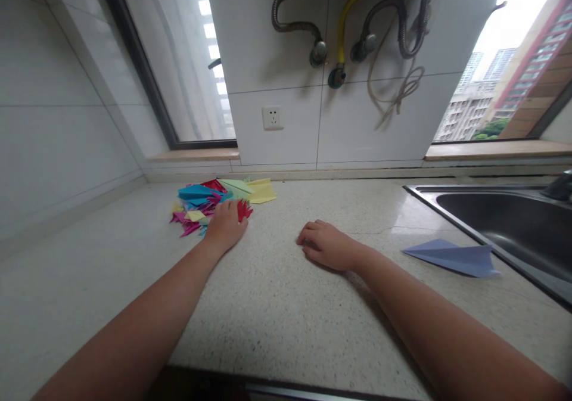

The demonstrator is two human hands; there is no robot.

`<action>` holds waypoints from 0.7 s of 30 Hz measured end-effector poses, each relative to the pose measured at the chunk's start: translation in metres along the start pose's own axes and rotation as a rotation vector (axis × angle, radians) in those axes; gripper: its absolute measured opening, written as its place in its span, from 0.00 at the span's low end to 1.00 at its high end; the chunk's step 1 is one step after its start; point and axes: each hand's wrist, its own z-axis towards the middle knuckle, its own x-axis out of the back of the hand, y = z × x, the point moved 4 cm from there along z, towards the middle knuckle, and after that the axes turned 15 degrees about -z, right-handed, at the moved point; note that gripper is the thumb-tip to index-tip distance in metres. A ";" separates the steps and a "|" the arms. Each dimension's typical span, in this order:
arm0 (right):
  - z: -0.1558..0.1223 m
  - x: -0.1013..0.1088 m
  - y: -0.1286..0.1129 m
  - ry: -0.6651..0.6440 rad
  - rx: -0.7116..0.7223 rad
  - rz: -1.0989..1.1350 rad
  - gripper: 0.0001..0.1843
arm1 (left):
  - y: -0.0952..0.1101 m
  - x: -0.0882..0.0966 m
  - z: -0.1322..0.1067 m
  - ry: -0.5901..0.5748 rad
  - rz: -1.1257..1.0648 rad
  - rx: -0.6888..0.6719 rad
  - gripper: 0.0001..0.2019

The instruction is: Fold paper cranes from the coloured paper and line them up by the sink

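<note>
My left hand [224, 225] is at the right edge of a heap of folded coloured papers, with its fingers and thumb closed around a red spiky folded paper [244, 210]. In the heap I see a blue paper plane [196, 195], magenta folded paper [191, 227], a pale green folded paper [235, 187] and a yellow one [263, 191]. On the bare counter to the right rests my right hand [328, 245], its fingers loosely bent, a gap at the thumb, nothing visible in it. A lavender paper plane [451, 257] lies further right, apart from that hand.
The speckled pale countertop [277, 317] runs back to a tiled wall [286, 148] with a socket [272, 118]. Hoses and a yellow pipe [342, 25] hang above. A steel sink [504, 210] is set in at the right. Windows flank the wall.
</note>
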 end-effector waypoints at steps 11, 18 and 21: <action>0.000 0.003 -0.002 -0.014 -0.004 -0.006 0.14 | 0.000 -0.015 -0.008 -0.229 -0.017 -0.010 0.24; -0.002 0.001 -0.001 -0.004 0.006 -0.018 0.14 | 0.036 -0.013 -0.016 -0.188 -0.154 -0.143 0.19; -0.001 0.002 -0.003 0.003 -0.001 -0.026 0.14 | 0.057 -0.011 -0.020 -0.202 -0.298 -0.189 0.15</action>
